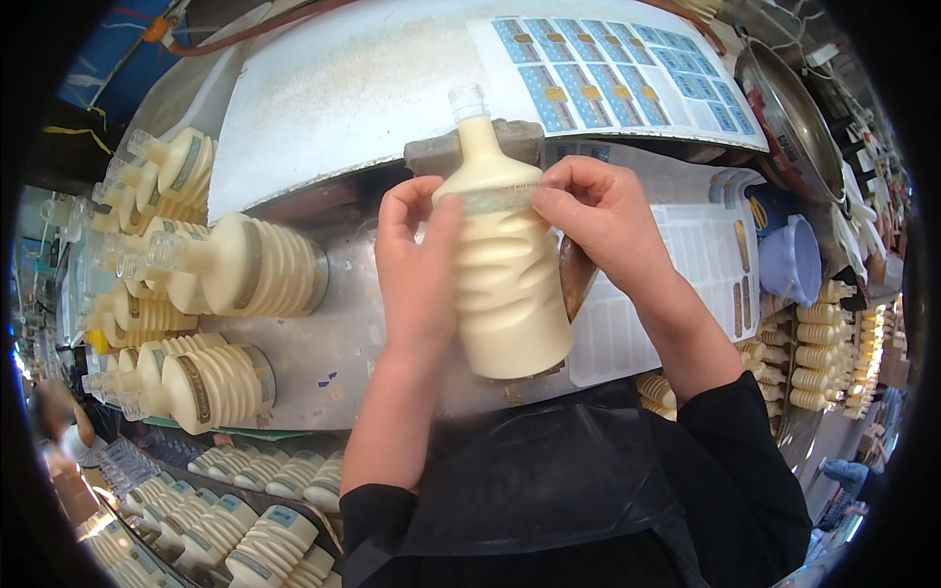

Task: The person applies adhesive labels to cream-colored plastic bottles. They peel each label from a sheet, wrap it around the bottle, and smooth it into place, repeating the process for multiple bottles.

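A ribbed cream bottle (510, 284) with a clear threaded neck lies in front of me, its neck pointing away and resting on a grey cloth-like pad (431, 157). Around its shoulder runs a thin, partly see-through label strip (495, 199). My right hand (603, 206) pinches the strip's right end between thumb and forefinger. On the other side my left hand (417, 245) is closed at the strip's left end, thumb against the bottle and slightly blurred. A brown object (576, 274) shows partly behind the bottle, beside my right wrist.
Similar labelled bottles (265, 265) lie at the left of the metal table (333, 377); more fill crates at lower left. Blue label sheets (588, 73) lie on the white board (333, 78). At right are clear label sheets (637, 323), a lilac bucket (792, 260) and a metal basin (799, 108).
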A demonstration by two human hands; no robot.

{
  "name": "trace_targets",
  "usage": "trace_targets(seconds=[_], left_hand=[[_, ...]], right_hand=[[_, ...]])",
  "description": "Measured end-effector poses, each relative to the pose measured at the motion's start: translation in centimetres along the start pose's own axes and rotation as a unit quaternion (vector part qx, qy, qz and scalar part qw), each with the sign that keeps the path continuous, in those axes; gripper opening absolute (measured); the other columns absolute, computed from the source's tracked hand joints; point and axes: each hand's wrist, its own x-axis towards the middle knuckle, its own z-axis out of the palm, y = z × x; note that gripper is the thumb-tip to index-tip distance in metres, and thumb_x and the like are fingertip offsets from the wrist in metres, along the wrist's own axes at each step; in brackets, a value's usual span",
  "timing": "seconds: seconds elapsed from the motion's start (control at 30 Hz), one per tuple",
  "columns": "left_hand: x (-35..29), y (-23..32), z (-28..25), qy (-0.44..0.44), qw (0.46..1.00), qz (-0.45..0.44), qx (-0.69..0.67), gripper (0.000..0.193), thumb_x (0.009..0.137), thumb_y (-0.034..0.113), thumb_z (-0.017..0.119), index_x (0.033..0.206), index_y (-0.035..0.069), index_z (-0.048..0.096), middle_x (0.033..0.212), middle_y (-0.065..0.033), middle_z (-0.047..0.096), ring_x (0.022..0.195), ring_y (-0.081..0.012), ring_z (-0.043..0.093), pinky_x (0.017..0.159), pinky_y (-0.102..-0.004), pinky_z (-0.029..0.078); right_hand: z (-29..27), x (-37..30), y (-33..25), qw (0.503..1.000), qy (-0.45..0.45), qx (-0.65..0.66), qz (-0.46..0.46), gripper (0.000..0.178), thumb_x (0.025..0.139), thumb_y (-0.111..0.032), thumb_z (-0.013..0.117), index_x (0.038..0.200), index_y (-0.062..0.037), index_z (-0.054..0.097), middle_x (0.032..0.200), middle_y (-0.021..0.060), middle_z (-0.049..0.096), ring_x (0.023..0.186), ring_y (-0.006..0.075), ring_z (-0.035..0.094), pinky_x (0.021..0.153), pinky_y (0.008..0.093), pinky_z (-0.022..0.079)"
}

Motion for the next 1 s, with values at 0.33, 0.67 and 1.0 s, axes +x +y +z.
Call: trace_targets(seconds=[0.33, 0.67, 1.0], left_hand=[[-0.3, 0.2, 0.0, 0.011, 0.998, -0.02, -0.061, 0.029, 0.097, 0.014, 0.068, 0.121, 0.0, 0.06, 0.11, -0.004, 0.057, 0.101, -0.0103, 0.055, 0.091, -0.0267, 0.048], [-0.5, -0.1, 0.0, 0.016, 0.997, -0.017, -0.072, 0.032, 0.095, 0.016, 0.071, 0.121, 0.0, 0.062, 0.109, -0.0039, 0.058, 0.102, -0.0103, 0.055, 0.092, -0.0271, 0.048], [-0.6, -0.2, 0.4, 0.035, 0.999, 0.01, -0.016, 0.03, 0.098, 0.016, 0.068, 0.122, 0.001, 0.061, 0.111, -0.0041, 0.058, 0.103, -0.0107, 0.054, 0.094, -0.0278, 0.046]], right_hand=[[-0.1, 0.3, 0.4, 1.0, 0.003, 0.0, 0.004, 0.009, 0.093, -0.01, 0.069, 0.092, -0.0018, 0.069, 0.083, -0.0041, 0.066, 0.075, 0.0014, 0.057, 0.066, 0.0189, 0.043], [-0.1, 0.5, 0.7, 1.0, 0.011, 0.01, -0.01, 0.008, 0.092, -0.01, 0.069, 0.089, -0.0028, 0.067, 0.081, -0.005, 0.064, 0.074, 0.0011, 0.056, 0.066, 0.0187, 0.043], [-2.2, 1.6, 3.4, 0.991, 0.039, 0.109, 0.062, 0.012, 0.097, -0.015, 0.066, 0.103, -0.0052, 0.065, 0.085, -0.0036, 0.063, 0.067, 0.0015, 0.052, 0.059, 0.0165, 0.04]])
